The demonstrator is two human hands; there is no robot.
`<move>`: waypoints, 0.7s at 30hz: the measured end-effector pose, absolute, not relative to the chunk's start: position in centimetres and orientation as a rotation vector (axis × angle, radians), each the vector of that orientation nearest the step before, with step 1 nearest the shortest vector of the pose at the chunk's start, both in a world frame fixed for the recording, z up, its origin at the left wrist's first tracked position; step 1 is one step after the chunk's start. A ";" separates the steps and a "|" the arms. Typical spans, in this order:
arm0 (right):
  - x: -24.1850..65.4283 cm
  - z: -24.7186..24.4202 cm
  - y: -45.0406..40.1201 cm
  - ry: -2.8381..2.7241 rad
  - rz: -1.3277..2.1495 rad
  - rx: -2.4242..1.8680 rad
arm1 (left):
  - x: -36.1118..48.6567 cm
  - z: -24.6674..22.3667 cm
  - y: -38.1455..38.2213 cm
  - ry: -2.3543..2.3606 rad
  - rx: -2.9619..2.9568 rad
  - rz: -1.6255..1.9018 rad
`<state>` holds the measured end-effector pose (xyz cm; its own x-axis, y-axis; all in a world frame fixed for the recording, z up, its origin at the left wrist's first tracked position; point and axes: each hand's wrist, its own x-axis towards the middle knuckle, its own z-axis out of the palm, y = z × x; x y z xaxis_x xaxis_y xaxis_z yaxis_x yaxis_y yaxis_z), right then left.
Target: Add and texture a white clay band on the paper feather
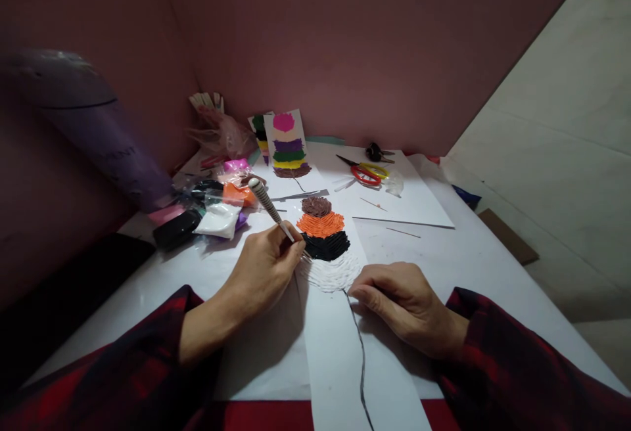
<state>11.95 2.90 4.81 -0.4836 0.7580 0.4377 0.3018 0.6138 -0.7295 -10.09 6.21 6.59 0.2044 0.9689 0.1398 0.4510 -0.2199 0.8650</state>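
White clay [331, 276] suits light strokes: my left hand [259, 273] pinches the tool [266, 201] low; my right [409, 303] curls loosely, contents hidden.

I can read only "ENT", the end of a dark word, on the tall purple cylinder [106, 132] at my left.

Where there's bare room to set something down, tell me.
On the table, between the right hand and brown board; also on the large white sheet, right of the scissors. It is crowded at left, among the bagged packets, and around the left hand and its tool.
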 end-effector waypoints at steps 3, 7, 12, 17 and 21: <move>11.9 4.9 2.9 -2.054 0.757 -0.841 | -10.0 6.5 6.3 1.326 1.764 0.909; 11.9 4.9 3.0 -2.054 0.765 -0.848 | -10.0 6.2 6.4 1.300 1.744 0.920; 11.9 4.9 3.0 -2.049 0.766 -0.848 | -9.9 5.8 6.6 1.287 1.766 0.943; 11.7 5.0 3.0 -2.050 0.770 -0.846 | -9.7 5.9 6.6 1.289 1.790 0.929; 11.7 5.0 3.1 -2.054 0.766 -0.842 | -9.7 6.1 6.7 1.311 1.832 0.897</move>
<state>11.69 3.07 4.98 -0.4829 0.7661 0.4242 0.3012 0.6002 -0.7410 -9.67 6.67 6.11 0.2474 0.9595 0.1346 0.4731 -0.2409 0.8474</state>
